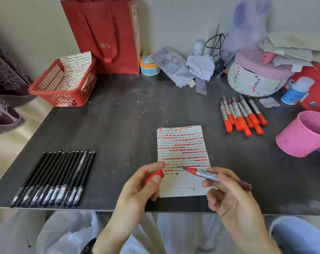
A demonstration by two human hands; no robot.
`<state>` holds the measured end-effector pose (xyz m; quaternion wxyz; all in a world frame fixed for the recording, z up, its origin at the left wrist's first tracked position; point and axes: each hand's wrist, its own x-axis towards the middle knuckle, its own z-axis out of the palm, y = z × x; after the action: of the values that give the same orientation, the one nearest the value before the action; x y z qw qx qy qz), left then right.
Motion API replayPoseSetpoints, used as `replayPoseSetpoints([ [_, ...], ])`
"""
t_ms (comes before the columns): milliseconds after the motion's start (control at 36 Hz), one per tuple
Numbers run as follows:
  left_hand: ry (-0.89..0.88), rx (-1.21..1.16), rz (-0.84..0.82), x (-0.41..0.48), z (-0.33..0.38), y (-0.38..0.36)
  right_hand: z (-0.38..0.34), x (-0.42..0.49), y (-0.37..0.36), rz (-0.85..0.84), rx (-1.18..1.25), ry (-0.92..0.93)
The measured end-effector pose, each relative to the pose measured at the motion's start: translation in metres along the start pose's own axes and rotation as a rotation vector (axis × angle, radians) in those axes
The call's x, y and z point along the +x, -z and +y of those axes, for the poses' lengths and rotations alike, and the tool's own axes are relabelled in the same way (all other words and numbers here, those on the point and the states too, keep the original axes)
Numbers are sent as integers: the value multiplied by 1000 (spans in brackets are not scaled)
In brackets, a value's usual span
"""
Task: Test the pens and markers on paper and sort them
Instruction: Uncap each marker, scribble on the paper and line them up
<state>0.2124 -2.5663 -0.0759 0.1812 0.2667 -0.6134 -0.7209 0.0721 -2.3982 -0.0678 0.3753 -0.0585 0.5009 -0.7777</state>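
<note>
A sheet of paper (183,143) covered with rows of red and dark test marks lies on the dark table (118,116). My right hand (228,195) grips an uncapped red marker (206,174), its tip touching the paper's lower rows. My left hand (142,186) pinches the marker's red cap (155,175) just left of the paper. A row of several black pens (53,180) lies at the front left. Several capped red markers (242,114) lie grouped at the right.
A red basket (64,87) holding marked paper stands at the back left, a red gift bag (107,33) behind it. A pink mesh cup (305,134) lies tipped at the right edge. A woven basket (254,81), bottle (296,90) and clutter fill the back right.
</note>
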Motion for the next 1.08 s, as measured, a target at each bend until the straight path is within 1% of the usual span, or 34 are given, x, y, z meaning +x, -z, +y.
replayPoseSetpoints([
  [83, 2, 1, -2, -4, 3, -3, 2, -5, 1, -36, 6, -11],
  [194, -17, -13, -20, -7, 5, -6, 1, -9, 0, -68, -43, -14],
  [333, -19, -40, -1, -8, 5, -6, 3, -12, 1, -67, -47, -5],
  [417, -24, -36, -5, -7, 4, -4, 2, -13, -1, -98, -59, -8],
  [667, -39, -10, -57, -3, 0, -4, 1, -13, -1, -91, -85, 10],
  [778, -63, 47, -99, -1, 1, -5, 1, -13, -1, -95, -139, 17],
  [917, -70, 137, -135, -1, 2, -5, 1, -15, -1, -90, -273, 47],
  [1083, -92, 104, -154, 1, 5, -3, -4, -17, 1, -76, -410, 95],
])
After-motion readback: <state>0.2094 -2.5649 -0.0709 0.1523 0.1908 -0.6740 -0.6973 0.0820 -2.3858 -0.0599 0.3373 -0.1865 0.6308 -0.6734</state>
